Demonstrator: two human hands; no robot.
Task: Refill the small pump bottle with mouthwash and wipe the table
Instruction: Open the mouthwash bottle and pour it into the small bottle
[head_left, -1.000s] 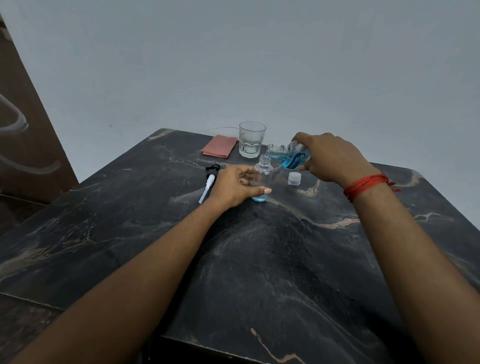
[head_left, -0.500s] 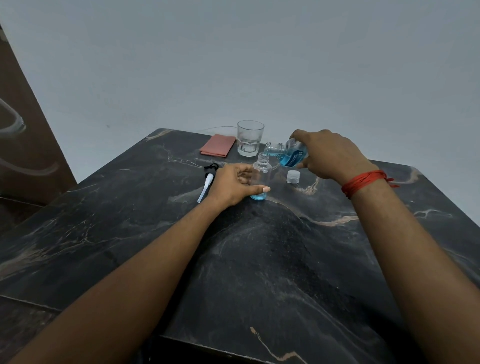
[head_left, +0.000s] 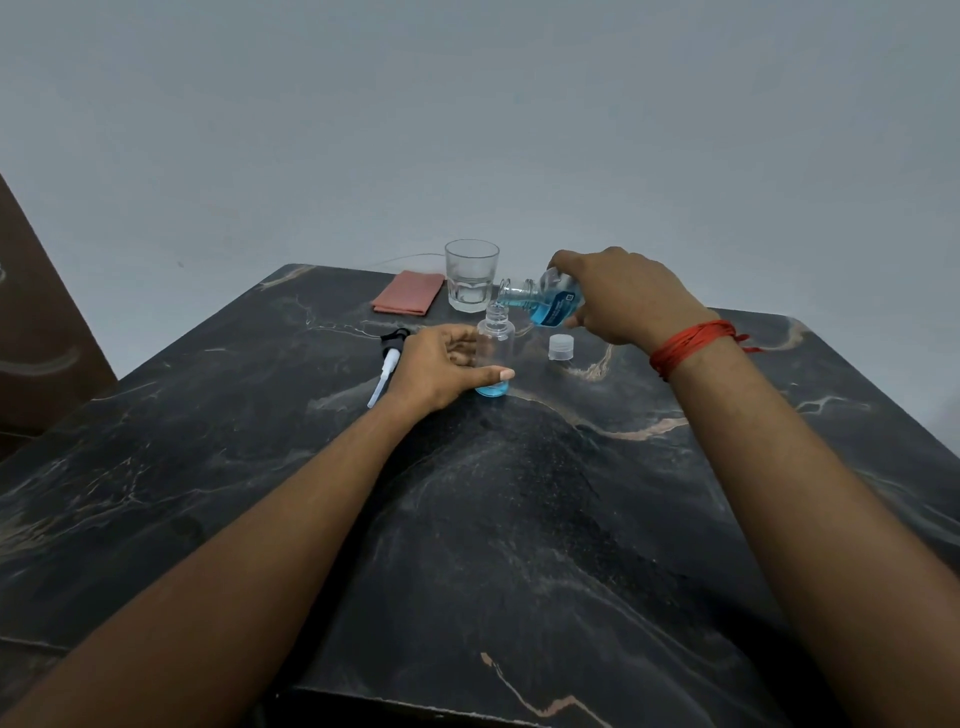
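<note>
Mouthwash bottle (head_left: 548, 301) tipped over small bottle (head_left: 496, 353), blue pooled inside

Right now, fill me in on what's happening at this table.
A person is refilling a small clear bottle. The left hand steadies it upright on the dark marble table, while the right hand tips the blue mouthwash bottle over its open neck. Only a little blue sits at the bottom. The pump head, white cap, glass and folded pink cloth lie nearby.
</note>
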